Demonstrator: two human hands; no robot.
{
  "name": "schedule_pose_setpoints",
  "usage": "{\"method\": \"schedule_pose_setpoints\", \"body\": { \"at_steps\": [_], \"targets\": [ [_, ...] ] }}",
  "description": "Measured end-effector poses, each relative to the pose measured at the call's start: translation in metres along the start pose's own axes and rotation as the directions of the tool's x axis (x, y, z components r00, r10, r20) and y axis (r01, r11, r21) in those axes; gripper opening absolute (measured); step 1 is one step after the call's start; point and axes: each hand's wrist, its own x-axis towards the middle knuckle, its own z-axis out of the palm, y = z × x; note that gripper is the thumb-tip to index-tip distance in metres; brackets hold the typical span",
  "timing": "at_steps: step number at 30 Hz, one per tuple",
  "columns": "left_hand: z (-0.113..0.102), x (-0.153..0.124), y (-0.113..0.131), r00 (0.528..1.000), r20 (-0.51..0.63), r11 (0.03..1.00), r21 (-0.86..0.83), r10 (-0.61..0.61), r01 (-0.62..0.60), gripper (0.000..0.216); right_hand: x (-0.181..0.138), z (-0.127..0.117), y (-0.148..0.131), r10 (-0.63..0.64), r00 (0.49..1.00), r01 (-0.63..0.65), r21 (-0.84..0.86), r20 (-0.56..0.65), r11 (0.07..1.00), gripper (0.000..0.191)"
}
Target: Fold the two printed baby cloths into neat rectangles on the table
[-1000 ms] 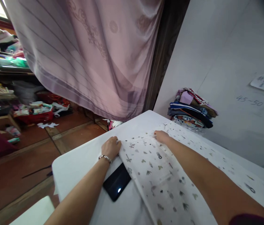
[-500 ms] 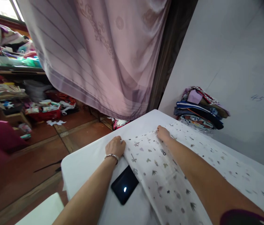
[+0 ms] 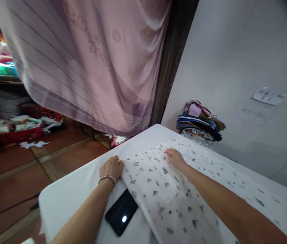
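Observation:
A white cloth (image 3: 156, 193) printed with small dark plants and shapes lies along the white table. My left hand (image 3: 111, 167), with a bracelet at the wrist, is closed on the cloth's far left corner. Farther right, my right hand (image 3: 176, 158) rests on the cloth a little inside its far edge, fingers stretched to the left and apparently flat on it. Low folds run through the cloth beside my right forearm. A black phone (image 3: 121, 212) lies just below my left hand, against the cloth's left edge, with a bright reflection on its screen.
The white table (image 3: 64, 200) ends at the left above a tiled floor. A pink curtain (image 3: 113, 67) hangs beyond its far edge. Folded fabrics (image 3: 199, 122) are stacked by the wall at the right. A red basket (image 3: 18, 134) full of items stands on the floor.
My right hand has left the cloth's far edge and slid toward me, its fingers straightening from a pinch. The left hand keeps its hold on the corner. The view has turned right.

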Motion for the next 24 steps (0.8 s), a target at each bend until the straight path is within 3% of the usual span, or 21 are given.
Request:
{"method": "schedule_pose_setpoints", "body": {
  "at_steps": [4,7,17,21,24],
  "targets": [
    [-0.003,0.0,0.001,1.0,0.02,1.0,-0.005,-0.007,0.007,0.034,0.019,-0.022,0.042,0.221,0.971,-0.225,-0.038,-0.089,0.974,0.037],
    [-0.006,-0.001,0.002,0.999,0.028,1.0,-0.003,-0.022,0.023,0.034,0.037,-0.026,0.064,0.326,0.944,-0.328,-0.063,-0.05,0.942,0.038],
    [-0.001,0.004,0.001,0.999,0.023,0.999,0.022,-0.044,0.043,0.033,0.078,-0.002,0.068,0.26,0.941,-0.229,-0.16,0.215,0.96,0.028],
    [0.001,0.004,0.0,0.999,0.015,0.999,0.017,-0.047,0.047,0.032,0.082,-0.005,0.066,0.311,0.936,-0.28,-0.182,0.169,0.943,0.02],
    [0.001,0.004,0.0,0.998,0.014,0.998,0.014,-0.055,0.055,0.032,0.091,-0.007,0.062,0.353,0.933,-0.338,-0.161,0.074,0.927,0.029]
  ]
}}
